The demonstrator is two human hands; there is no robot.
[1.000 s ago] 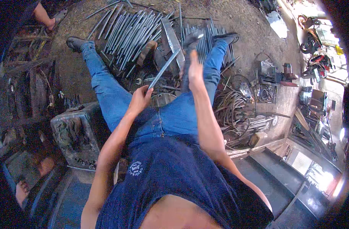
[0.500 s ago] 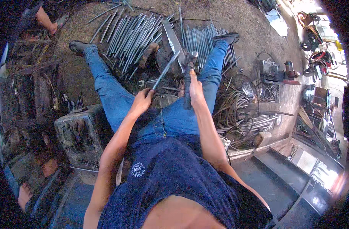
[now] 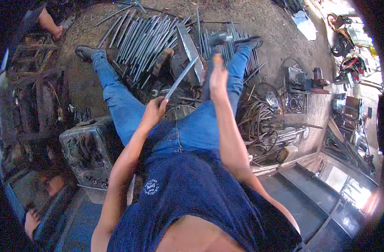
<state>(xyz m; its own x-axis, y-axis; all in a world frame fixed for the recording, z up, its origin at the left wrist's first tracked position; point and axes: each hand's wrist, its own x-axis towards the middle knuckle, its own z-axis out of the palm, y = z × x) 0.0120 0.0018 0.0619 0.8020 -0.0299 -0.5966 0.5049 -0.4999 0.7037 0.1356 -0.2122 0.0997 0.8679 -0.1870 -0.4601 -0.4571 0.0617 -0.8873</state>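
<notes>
My left hand (image 3: pixel 154 112) is closed around the near end of a metal rod (image 3: pixel 180 80). The rod slants away from me, and its far end lies at a long flat steel bar (image 3: pixel 189 48). My right hand (image 3: pixel 218 82) grips the dark handle of a hammer (image 3: pixel 221 39). Smeared by motion, the hammer head is apart from the rod, to its far right. Below the rod, between my thighs, is a round metal piece (image 3: pixel 180 112). An open-end wrench (image 3: pixel 156 93) lies just beyond my left hand.
Metal rods (image 3: pixel 143 44) lie in rows on the ground at the far left, with more rods (image 3: pixel 248 59) by my right foot. Bent rods (image 3: pixel 259 130) are heaped to my right. A dark, scuffed box (image 3: pixel 89 145) stands at my left. Another person's leg (image 3: pixel 50 21) shows at upper left.
The hammer in my right hand has swung away from the rod's far end, outward and to the right. My left hand still holds the rod in nearly the same place.
</notes>
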